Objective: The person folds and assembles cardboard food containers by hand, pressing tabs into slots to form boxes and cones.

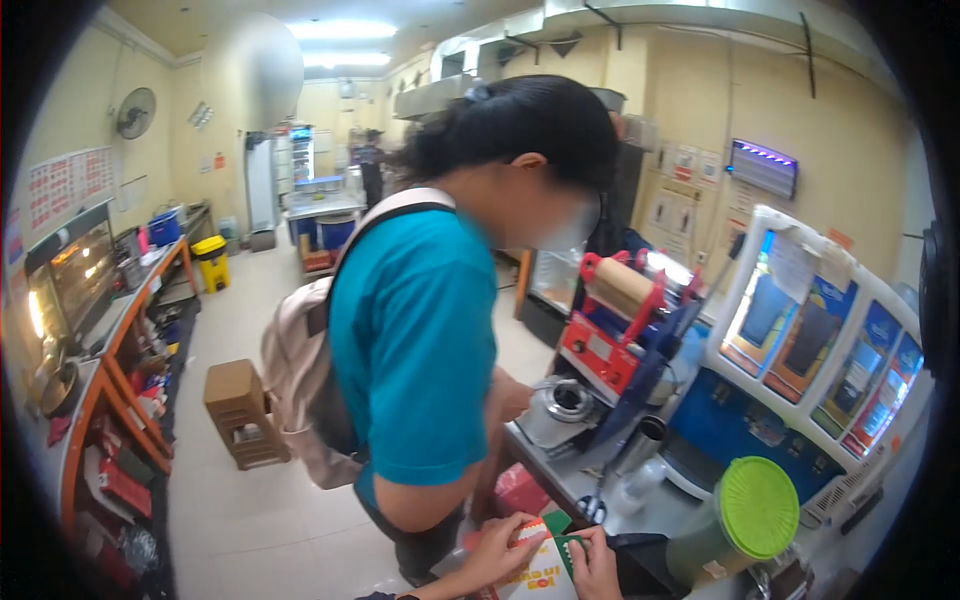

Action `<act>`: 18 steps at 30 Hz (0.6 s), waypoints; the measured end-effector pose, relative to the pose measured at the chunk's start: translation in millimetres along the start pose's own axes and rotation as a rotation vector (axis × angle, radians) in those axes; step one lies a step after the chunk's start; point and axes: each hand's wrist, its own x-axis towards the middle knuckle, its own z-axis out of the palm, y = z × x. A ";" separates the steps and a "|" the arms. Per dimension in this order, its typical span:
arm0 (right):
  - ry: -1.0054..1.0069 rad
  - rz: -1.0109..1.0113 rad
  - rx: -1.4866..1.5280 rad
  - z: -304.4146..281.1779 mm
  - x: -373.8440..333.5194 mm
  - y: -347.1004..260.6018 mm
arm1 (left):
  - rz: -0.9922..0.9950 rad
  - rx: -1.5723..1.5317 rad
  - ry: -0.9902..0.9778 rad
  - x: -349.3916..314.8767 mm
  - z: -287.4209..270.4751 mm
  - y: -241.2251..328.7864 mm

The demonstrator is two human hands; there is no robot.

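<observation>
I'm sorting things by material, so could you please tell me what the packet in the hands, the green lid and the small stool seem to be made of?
Packet: seemingly printed paper or thin card; matte, flat and creased, held by the left hand and right hand.
Green lid: probably plastic; uniform bright colour, moulded rim.
Stool: looks like wood; brown, matte, slatted legs.

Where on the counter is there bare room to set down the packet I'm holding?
Little room. Both hands, left hand and right hand, grip the printed packet at the counter edge. The one bare strip is the grey edge between the cup sealing machine and the packet. Rightward it is crowded: steel cup, green-lidded container, drink dispenser. A person in a teal shirt blocks the left.
</observation>
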 end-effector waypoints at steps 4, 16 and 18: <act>-0.023 -0.219 -0.060 52.1 27.3 19.7 | -0.154 -0.165 0.329 -13.7 -18.2 -22.3; -0.212 0.563 -0.939 -100.8 251.2 95.5 | -0.018 0.051 0.406 27.4 -44.2 -32.4; 0.046 0.470 -1.198 -132.2 252.8 147.9 | 0.050 0.094 0.361 21.8 -42.3 -27.8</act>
